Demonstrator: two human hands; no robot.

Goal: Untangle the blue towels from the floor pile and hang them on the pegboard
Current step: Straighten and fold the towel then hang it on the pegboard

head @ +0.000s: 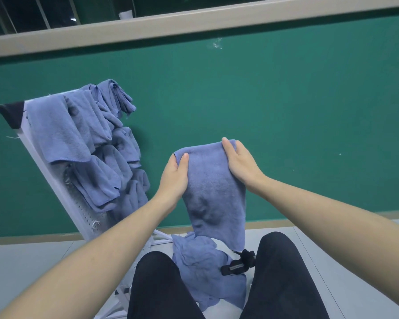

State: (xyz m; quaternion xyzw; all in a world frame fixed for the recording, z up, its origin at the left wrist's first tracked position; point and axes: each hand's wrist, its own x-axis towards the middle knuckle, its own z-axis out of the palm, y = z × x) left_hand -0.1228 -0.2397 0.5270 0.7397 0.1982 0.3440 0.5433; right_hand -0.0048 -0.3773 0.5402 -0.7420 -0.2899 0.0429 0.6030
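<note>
A person holds a blue towel (214, 187) up by its top edge in front of a green wall (286, 107), one hand at each upper corner. The left hand (174, 178) pinches the left corner, thumb on the near face of the cloth and fingers curled behind it; the right hand (240, 162) grips the right corner the same way, thumb over the folded top edge. The towel hangs down between the two forearms, its lower end reaching toward a crumpled pile of blue towels (205, 270) on the pale floor (32, 268) between the person's knees, which are clad in black trousers (283, 284). A small black strap-like object (238, 262) lies on the pile's right side (what it is cannot be told).

To the left, a white pegboard (78, 203) leans tilted against the wall, its upper corner capped in black. Several hung blue towels (90, 143) already drape over it, overlapping from the top edge down the board's right side. Rows of small holes show on the bare lower part of the board. A beige ledge (194, 21) runs along the wall above.
</note>
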